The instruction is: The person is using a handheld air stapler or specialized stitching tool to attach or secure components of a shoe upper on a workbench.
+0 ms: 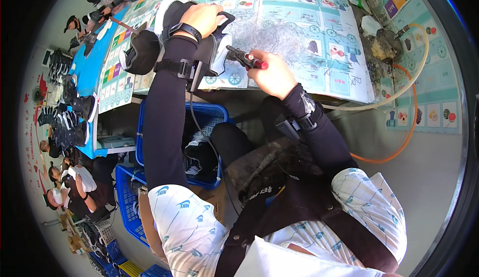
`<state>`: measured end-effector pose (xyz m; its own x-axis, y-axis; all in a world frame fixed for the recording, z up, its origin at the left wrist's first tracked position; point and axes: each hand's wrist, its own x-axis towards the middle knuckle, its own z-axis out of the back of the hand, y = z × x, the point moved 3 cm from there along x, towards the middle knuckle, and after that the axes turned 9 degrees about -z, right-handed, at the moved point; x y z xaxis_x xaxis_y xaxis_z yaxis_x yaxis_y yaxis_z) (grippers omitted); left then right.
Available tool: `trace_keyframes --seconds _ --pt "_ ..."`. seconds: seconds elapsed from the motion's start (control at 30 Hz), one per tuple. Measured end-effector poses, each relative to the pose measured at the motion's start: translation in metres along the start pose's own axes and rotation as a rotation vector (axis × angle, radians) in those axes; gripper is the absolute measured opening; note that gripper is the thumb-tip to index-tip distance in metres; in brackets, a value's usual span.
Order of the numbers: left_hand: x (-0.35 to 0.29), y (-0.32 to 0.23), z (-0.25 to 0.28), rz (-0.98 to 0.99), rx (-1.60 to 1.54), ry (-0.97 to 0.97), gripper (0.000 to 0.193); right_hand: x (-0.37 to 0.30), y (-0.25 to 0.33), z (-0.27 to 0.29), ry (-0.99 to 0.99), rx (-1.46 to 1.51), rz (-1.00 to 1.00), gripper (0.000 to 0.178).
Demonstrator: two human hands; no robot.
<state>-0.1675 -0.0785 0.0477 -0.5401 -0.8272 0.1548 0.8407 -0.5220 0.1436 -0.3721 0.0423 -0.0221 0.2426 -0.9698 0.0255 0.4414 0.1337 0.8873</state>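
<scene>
Head view: left fingers (213,10) clasp shoe (221,57), right fingers (260,55) black tool (238,54) (blue crate (215,110) below).

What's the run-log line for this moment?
left hand: holding black shoe | right hand: holding black, red-ended tool, tip near shoe's white sole | surface: teal-and-white printed sheets

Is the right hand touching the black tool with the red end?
Touching. The head view shows the right hand gripping the black tool near its red end.
</scene>
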Motion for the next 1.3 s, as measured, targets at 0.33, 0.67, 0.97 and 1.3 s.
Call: trace_keyframes --seconds 0.33,0.67,0.97,1.3 --pt "-0.002 0.002 -0.006 -0.045 0.051 -0.089 0.031 -0.003 -0.008 0.005 -0.089 -0.047 -0.046 0.025" --pt "-0.015 -0.005 -0.003 -0.058 0.106 -0.101 0.029 0.002 -0.004 -0.005 0.033 -0.021 0.065 0.027" --pt "-0.025 -0.012 -0.001 -0.058 0.125 -0.138 0.024 -0.001 0.005 -0.003 0.106 -0.094 0.062 0.027" --pt "-0.036 -0.025 0.0 -0.016 0.188 -0.167 0.02 0.001 0.004 0.001 0.202 -0.061 0.005 0.033"
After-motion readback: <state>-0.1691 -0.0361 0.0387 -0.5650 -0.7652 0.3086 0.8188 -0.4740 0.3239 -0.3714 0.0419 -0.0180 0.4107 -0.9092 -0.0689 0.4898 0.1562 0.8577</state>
